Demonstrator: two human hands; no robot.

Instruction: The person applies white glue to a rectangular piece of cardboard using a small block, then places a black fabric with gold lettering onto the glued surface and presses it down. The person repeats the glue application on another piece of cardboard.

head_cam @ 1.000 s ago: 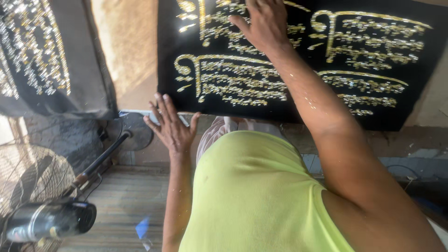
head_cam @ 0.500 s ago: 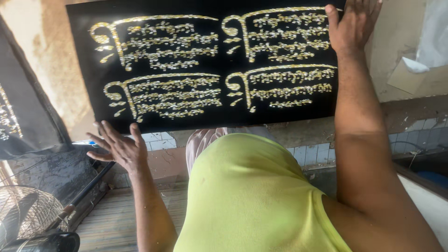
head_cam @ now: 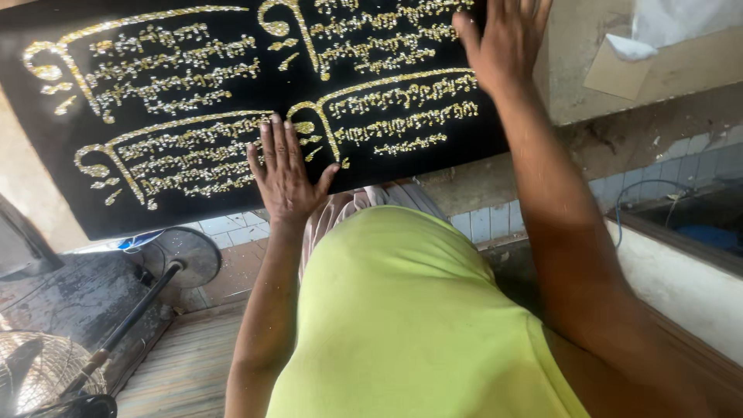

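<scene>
Black panel (head_cam: 232, 93): large, flat, dark cloth-like face worked with gold beaded script in four scrolled blocks; it leans tilted against the wall, filling the upper left and centre of the head view; whether its lower edge rests on anything cannot be told.

Left hand (head_cam: 285, 172): laid flat on the panel's lower middle, near the lower edge; fingers spread and apart, palm against the black face, nothing clasped in the grip.

Right hand (head_cam: 507, 39): laid flat on the panel's upper right, near the right edge; fingers apart and extended, fingertips partly cut off by the top of the view; nothing clasped.

Yellow-green shirt (head_cam: 410, 325): the person's own torso, below the panel, between the two forearms.

Standing fan (head_cam: 46, 379): wire cage at the lower left, well below the panel; its dark pole (head_cam: 131, 317) slants up to a round base (head_cam: 186, 251) just under the panel's lower edge.

Pale tiled ledge (head_cam: 480, 224): below the panel's right corner.

Cardboard scrap (head_cam: 619, 73): right of the panel, on the wall.
</scene>
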